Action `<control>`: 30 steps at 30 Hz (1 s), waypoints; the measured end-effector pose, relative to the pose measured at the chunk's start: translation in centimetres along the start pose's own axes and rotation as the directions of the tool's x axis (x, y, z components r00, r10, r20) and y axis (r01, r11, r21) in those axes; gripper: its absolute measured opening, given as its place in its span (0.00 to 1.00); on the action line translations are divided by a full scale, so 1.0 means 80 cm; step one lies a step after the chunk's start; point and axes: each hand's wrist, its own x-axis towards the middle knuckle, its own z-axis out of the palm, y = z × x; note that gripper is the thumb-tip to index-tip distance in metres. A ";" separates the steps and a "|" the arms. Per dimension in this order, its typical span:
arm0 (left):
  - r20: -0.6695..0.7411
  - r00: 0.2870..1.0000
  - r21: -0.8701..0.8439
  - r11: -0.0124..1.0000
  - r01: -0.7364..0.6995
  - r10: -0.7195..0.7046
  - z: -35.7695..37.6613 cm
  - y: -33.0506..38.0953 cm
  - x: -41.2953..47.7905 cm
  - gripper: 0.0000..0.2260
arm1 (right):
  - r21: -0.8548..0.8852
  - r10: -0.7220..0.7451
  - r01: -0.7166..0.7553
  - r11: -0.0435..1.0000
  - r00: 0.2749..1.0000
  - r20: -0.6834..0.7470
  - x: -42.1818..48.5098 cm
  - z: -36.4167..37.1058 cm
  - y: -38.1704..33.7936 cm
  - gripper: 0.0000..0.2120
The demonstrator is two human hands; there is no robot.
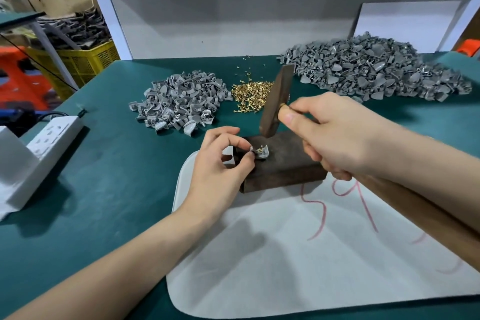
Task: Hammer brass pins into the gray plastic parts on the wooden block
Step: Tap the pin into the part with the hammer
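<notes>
A dark wooden block lies on a white sheet. On its left end sits a gray plastic part with a brass pin standing in it. My left hand pinches the part at its left side. My right hand grips the wooden handle of a hammer, whose dark metal head hangs just above the part. The handle runs down to the lower right under my forearm.
A small heap of gray parts lies behind the block, loose brass pins beside it, and a large gray heap at the back right. A white power strip and a white box stand at the left on the green mat.
</notes>
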 end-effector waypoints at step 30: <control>0.011 1.000 -0.035 0.999 -0.001 0.002 -0.002 -0.005 0.001 0.07 | -0.220 -0.099 0.096 0.971 0.995 -0.004 -0.014 0.020 -0.006 0.15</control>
